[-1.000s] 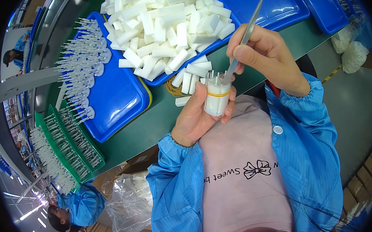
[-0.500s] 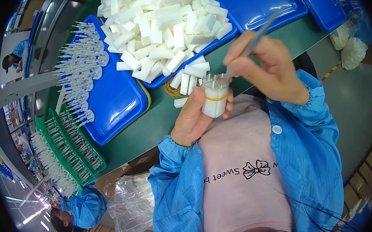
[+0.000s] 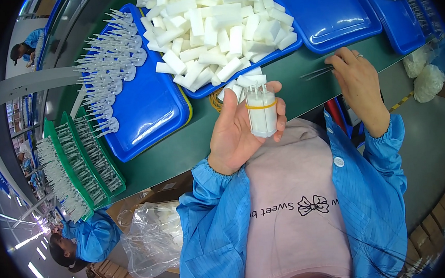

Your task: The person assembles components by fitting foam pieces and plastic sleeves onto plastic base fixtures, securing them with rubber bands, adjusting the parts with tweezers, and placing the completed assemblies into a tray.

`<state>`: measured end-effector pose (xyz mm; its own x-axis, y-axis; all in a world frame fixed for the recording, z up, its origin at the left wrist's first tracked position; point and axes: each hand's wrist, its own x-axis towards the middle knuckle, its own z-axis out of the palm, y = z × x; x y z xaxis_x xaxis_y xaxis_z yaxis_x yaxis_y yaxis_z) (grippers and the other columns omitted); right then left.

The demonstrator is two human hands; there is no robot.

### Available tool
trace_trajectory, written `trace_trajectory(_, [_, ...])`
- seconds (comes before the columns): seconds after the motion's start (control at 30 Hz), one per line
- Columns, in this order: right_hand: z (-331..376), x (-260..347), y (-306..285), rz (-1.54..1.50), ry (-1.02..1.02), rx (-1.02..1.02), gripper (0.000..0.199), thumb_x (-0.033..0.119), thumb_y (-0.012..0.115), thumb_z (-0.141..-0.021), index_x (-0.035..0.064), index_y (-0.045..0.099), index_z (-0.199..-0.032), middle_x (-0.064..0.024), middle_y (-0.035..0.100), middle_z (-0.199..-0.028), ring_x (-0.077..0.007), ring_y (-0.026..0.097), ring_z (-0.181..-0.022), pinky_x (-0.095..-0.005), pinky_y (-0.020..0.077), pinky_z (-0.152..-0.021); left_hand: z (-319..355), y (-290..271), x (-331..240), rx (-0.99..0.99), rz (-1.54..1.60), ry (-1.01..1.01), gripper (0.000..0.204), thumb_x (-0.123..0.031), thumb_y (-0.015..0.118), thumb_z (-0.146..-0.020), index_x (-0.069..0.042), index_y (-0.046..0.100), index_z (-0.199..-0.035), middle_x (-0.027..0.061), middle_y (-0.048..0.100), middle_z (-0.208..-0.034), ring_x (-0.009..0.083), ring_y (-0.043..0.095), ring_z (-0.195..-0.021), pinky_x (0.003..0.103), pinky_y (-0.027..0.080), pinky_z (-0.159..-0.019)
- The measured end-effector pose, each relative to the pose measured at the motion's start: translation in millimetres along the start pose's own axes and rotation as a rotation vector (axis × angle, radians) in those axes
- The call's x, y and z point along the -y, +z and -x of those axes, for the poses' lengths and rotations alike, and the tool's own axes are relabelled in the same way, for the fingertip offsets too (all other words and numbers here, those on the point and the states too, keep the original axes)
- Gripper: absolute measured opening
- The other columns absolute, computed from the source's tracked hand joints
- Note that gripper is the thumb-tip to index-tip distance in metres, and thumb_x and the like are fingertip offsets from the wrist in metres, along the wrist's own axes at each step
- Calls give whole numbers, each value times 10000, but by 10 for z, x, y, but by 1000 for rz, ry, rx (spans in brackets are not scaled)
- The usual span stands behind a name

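our left hand (image 3: 240, 130) is closed around a small bundle of white sticks (image 3: 262, 113), held upright in front of our chest with a yellow rubber band (image 3: 261, 105) around it; the thumb presses one side and the fingers wrap the other. our right hand (image 3: 358, 85) rests on the green table (image 3: 301, 79) well apart from the bundle, fingers bent down onto a pair of thin metal tweezers (image 3: 317, 72) that lies flat on the table; we think the fingertips pinch it, though the view there is too small to be sure. just beyond the left hand a few loose white sticks lie at the edge of a blue tray (image 3: 206, 92) heaped with white foam pieces (image 3: 214, 26). to its right sits an empty-looking blue tray (image 3: 327, 13), and to its left another blue tray (image 3: 148, 113) carries rows of clear plastic parts (image 3: 111, 59). further left, green racks (image 3: 79, 159) hold more thin parts. below the table a clear plastic bag (image 3: 152, 237) sits near another person in a blue coat (image 3: 87, 236).
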<state>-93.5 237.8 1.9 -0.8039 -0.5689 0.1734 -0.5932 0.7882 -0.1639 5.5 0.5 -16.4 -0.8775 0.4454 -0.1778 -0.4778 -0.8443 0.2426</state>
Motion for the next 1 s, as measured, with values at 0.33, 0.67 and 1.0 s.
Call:
trace_trajectory(0.33, [-44,535,-282,-799,-209,-72,613,168,778,-586,62,572,-1153,-99,555,-1105,-282,547,-984,-373,437,-822,-33,-52,59,74,93,45,632,-525,276,-966,-15,370,-1326,106,513,-1089,235,510,-988,365,448,-846])
trace_trajectory(0.67, [-91,913,-151,-507,-296,-206,677,303,797,-516,79,615,-1128,-88,531,-1106,-311,487,-1109,-464,383,-938,52,86,42,-239,211,8,584,-512,234,-975,-76,340,-1349,121,500,-1211,253,522,-1086,424,446,-924])
trace_trajectory(1.0, [-94,785,-15,-641,-362,-284,525,235,788,-535,77,618,-1006,-84,541,-1041,-272,544,-978,-425,427,-862,45,153,-5,-80,-39,67,593,-369,436,-965,-47,231,-1418,128,423,-1322,273,472,-1187,431,417,-984])
